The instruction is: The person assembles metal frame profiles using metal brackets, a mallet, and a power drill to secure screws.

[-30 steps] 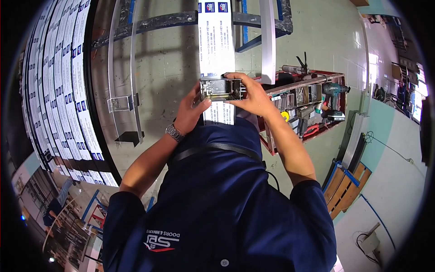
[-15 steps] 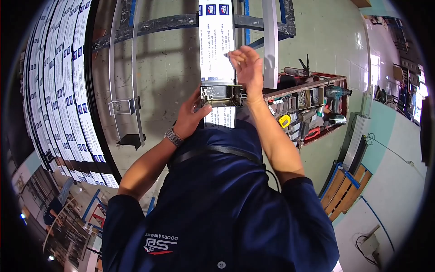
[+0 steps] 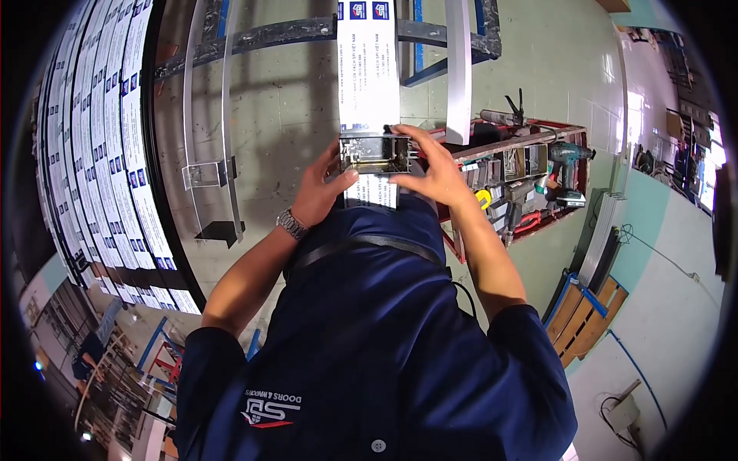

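Two bare hands in the head view, both at an open dark metal section (image 3: pixel 375 156); clock taken from that section, 12 = top of view. Section sits a bit above view centre, hollow side up, brass-coloured strip inside near the lower edge. White printed wrapped profile (image 3: pixel 369 73) runs toward 12 and shows again at 6; whether section and profile are joined, cannot tell.

Left hand (image 3: pixel 317 190): grasping section's 9 o'clock end, thumb along lower edge, fingers mostly hidden. Metal watch (image 3: pixel 291 224) on that wrist. Right hand (image 3: pixel 438 173): curled about the 3 o'clock end, index reaching over upper edge, thumb near lower edge; firm grip or just touching, cannot tell. Small dark bit (image 3: pixel 387 128) by the index tip, too small to identify.

Around: pale bar (image 3: pixel 459 77) at 1–2, dark steel stand (image 3: pixel 284 32) at 11. Red-rimmed toolbox at 3–4, holding teal drill (image 3: pixel 563 152), yellow tape measure (image 3: pixel 483 199), red-handled pliers (image 3: pixel 528 223). Stack of wrapped profiles (image 3: pixel 92 154) at 9, wooden slats (image 3: pixel 592 319) at 4. Another person (image 3: pixel 87 357) far off at 8.
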`<action>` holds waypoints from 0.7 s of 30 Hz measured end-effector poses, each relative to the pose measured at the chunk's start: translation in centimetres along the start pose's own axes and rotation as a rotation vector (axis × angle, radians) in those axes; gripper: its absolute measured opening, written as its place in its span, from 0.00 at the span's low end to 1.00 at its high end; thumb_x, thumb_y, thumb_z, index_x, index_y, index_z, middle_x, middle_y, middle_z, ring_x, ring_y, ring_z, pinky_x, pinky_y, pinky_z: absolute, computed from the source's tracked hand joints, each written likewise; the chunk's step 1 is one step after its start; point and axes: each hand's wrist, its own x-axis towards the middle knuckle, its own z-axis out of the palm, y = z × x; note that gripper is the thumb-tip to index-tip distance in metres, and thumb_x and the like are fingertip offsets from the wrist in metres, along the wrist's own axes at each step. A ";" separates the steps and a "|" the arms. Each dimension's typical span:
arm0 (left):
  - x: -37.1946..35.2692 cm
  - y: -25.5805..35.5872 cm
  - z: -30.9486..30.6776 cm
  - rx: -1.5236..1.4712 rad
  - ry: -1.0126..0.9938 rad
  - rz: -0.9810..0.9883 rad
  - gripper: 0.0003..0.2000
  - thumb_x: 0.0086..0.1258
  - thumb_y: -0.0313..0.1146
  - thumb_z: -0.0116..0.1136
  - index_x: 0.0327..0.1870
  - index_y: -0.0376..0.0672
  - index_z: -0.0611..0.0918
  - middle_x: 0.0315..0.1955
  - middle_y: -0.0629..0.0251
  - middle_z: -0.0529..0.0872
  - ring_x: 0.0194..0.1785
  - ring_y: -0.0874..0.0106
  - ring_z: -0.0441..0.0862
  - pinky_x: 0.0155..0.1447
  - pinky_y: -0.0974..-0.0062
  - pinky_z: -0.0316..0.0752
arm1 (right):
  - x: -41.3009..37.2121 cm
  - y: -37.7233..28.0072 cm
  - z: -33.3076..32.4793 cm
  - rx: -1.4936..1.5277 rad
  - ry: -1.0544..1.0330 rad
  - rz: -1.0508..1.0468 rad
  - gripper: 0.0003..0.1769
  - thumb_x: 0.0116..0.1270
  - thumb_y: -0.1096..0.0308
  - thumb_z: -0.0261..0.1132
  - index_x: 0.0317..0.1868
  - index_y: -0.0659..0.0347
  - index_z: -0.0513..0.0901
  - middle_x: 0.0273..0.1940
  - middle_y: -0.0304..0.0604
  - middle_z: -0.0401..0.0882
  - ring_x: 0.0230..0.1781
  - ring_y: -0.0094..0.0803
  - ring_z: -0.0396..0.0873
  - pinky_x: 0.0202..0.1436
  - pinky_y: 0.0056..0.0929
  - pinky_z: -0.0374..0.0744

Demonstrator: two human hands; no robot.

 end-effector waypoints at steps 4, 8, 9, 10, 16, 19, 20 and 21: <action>0.0 0.0 0.1 -0.008 0.010 -0.012 0.41 0.72 0.40 0.66 0.79 0.31 0.58 0.72 0.52 0.71 0.75 0.64 0.68 0.78 0.64 0.60 | 1.5 0.6 0.4 -0.067 0.000 -0.031 0.45 0.51 0.70 0.80 0.71 0.56 0.72 0.63 0.48 0.79 0.66 0.46 0.77 0.70 0.39 0.74; -0.1 -0.1 0.0 -0.016 -0.003 -0.035 0.40 0.73 0.42 0.65 0.79 0.31 0.59 0.68 0.53 0.75 0.70 0.66 0.73 0.74 0.67 0.64 | 1.7 1.1 0.5 -0.121 0.006 -0.063 0.39 0.50 0.71 0.78 0.65 0.57 0.76 0.59 0.47 0.80 0.62 0.47 0.78 0.66 0.39 0.76; -0.2 0.0 0.0 -0.038 -0.002 -0.057 0.40 0.73 0.42 0.64 0.79 0.31 0.59 0.67 0.54 0.77 0.69 0.66 0.74 0.73 0.67 0.66 | 1.6 1.0 0.4 -0.081 -0.003 -0.039 0.37 0.50 0.71 0.78 0.63 0.57 0.77 0.59 0.46 0.81 0.61 0.47 0.79 0.65 0.39 0.77; -0.2 -0.2 0.0 -0.032 -0.008 -0.056 0.40 0.73 0.42 0.64 0.79 0.31 0.59 0.67 0.54 0.77 0.69 0.66 0.74 0.73 0.67 0.66 | 1.6 1.0 0.4 -0.080 0.006 -0.040 0.37 0.50 0.71 0.78 0.63 0.57 0.77 0.59 0.46 0.81 0.61 0.47 0.79 0.65 0.39 0.77; -0.3 -0.1 0.1 -0.023 -0.007 -0.056 0.39 0.75 0.44 0.63 0.79 0.32 0.59 0.66 0.54 0.78 0.68 0.68 0.75 0.72 0.68 0.67 | 1.4 0.6 1.0 -0.229 0.084 -0.103 0.35 0.50 0.72 0.78 0.61 0.57 0.79 0.57 0.46 0.82 0.60 0.47 0.80 0.63 0.39 0.78; -0.5 0.1 0.2 -0.039 -0.012 -0.051 0.39 0.75 0.44 0.63 0.79 0.32 0.59 0.68 0.54 0.76 0.70 0.67 0.73 0.74 0.67 0.65 | 1.6 0.6 0.2 -0.067 -0.015 0.032 0.36 0.50 0.70 0.78 0.62 0.56 0.78 0.60 0.45 0.82 0.63 0.46 0.79 0.77 0.46 0.69; -0.7 0.3 0.2 -0.018 -0.017 -0.031 0.39 0.75 0.43 0.63 0.79 0.32 0.58 0.70 0.53 0.74 0.72 0.66 0.71 0.75 0.66 0.63 | 1.5 0.6 0.3 -0.063 -0.017 0.031 0.36 0.50 0.70 0.78 0.62 0.56 0.78 0.60 0.45 0.82 0.63 0.46 0.79 0.77 0.46 0.69; -0.6 0.4 0.2 0.003 -0.021 -0.006 0.40 0.75 0.43 0.63 0.79 0.32 0.58 0.71 0.52 0.72 0.74 0.65 0.69 0.77 0.65 0.60 | 1.5 0.6 0.4 -0.096 0.018 -0.040 0.36 0.50 0.70 0.78 0.62 0.56 0.78 0.60 0.45 0.82 0.63 0.46 0.79 0.79 0.48 0.66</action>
